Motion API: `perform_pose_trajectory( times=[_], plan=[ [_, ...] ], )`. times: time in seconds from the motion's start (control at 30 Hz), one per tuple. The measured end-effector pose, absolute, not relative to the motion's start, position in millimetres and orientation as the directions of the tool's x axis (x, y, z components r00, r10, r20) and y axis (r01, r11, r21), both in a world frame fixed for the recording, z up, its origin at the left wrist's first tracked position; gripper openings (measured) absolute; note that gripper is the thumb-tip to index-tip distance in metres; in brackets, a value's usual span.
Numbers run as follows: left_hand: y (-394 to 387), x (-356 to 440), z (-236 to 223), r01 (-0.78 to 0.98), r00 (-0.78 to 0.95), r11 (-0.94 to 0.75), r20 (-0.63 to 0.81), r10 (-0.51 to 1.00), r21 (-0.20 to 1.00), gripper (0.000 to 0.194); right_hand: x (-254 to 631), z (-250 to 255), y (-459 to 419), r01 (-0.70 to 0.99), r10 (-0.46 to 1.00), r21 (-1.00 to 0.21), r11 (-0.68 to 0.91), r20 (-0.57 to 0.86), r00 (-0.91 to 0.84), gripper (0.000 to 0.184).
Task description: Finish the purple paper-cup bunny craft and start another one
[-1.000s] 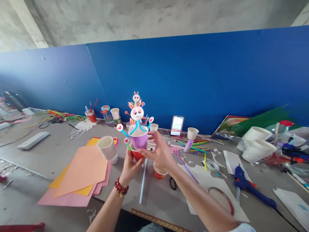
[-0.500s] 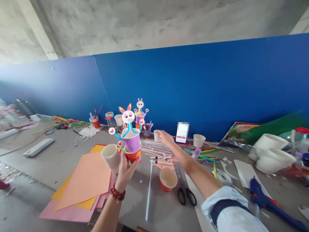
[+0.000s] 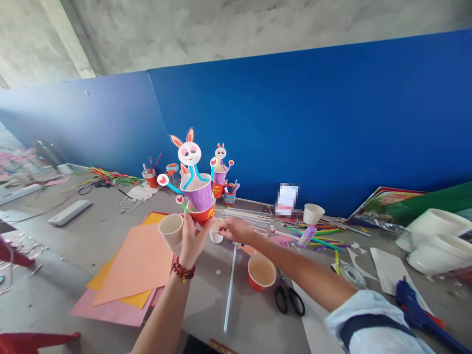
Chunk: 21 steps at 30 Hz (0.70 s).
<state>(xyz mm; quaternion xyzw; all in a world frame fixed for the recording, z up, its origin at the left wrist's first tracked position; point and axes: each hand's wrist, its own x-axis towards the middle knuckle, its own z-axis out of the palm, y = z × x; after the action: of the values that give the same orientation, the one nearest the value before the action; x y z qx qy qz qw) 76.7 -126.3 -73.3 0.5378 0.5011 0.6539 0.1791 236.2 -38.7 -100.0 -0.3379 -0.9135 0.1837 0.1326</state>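
Note:
My left hand (image 3: 195,238), with a beaded bracelet at the wrist, is closed around the red lower cup of a paper-cup bunny (image 3: 198,193). A purple cup sits in that red one, and from it rise blue pipe-cleaner limbs and a white bunny head. Just to the right, my right hand (image 3: 234,229) pinches the rim of a small white paper cup (image 3: 216,232). Behind the held bunny stands a second, similar paper-cup bunny (image 3: 220,172). A larger white paper cup (image 3: 171,231) is beside my left hand, partly hidden by it.
Coloured paper sheets (image 3: 136,260) lie at the left. Nearer me are a clear stick (image 3: 230,290), a red-based paper cup (image 3: 261,271) and black-handled scissors (image 3: 289,299). A glue gun (image 3: 416,309) and tape roll (image 3: 352,276) lie right. A phone (image 3: 286,200) leans against the blue partition (image 3: 295,123).
My right hand has brought the small white cup from the back of the table leftward and nearer, beside my left hand. The held bunny looks slightly higher and closer; the camera view has shifted.

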Motion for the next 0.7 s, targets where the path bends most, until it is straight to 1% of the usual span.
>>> perform_pose_trajectory(
  times=[0.07,0.2,0.3,0.37,0.47,0.53,0.7],
  plan=[
    [-117,77,-79,0.331,-0.365,-0.444,0.547,0.753,0.833,0.047,233,-103,-40,0.551,0.652,-0.431,0.714,0.123,-0.749,0.010],
    [-97,75,-96,0.404,-0.386,-0.416,0.564,0.730,0.815,0.052,241,-107,-40,0.537,0.662,-0.464,0.705,0.159,-0.732,0.027],
    [-85,74,-110,0.435,-0.393,-0.379,0.551,0.736,0.817,0.052,249,-109,-37,0.556,0.706,-0.499,0.664,0.176,-0.686,0.044],
    [-81,75,-118,0.440,-0.383,-0.367,0.541,0.749,0.820,0.052,253,-109,-33,0.572,0.736,-0.523,0.632,0.173,-0.655,0.059],
    [-80,78,-131,0.445,-0.366,-0.348,0.522,0.770,0.825,0.049,254,-108,-27,0.565,0.746,-0.556,0.609,0.161,-0.646,0.077],
    [-81,79,-138,0.445,-0.359,-0.335,0.508,0.783,0.830,0.048,252,-107,-23,0.540,0.732,-0.575,0.615,0.161,-0.661,0.079],
    [-88,79,-142,0.427,-0.304,-0.339,0.486,0.819,0.838,0.046,242,-106,-21,0.465,0.691,-0.600,0.651,0.214,-0.690,0.061]
  ],
)
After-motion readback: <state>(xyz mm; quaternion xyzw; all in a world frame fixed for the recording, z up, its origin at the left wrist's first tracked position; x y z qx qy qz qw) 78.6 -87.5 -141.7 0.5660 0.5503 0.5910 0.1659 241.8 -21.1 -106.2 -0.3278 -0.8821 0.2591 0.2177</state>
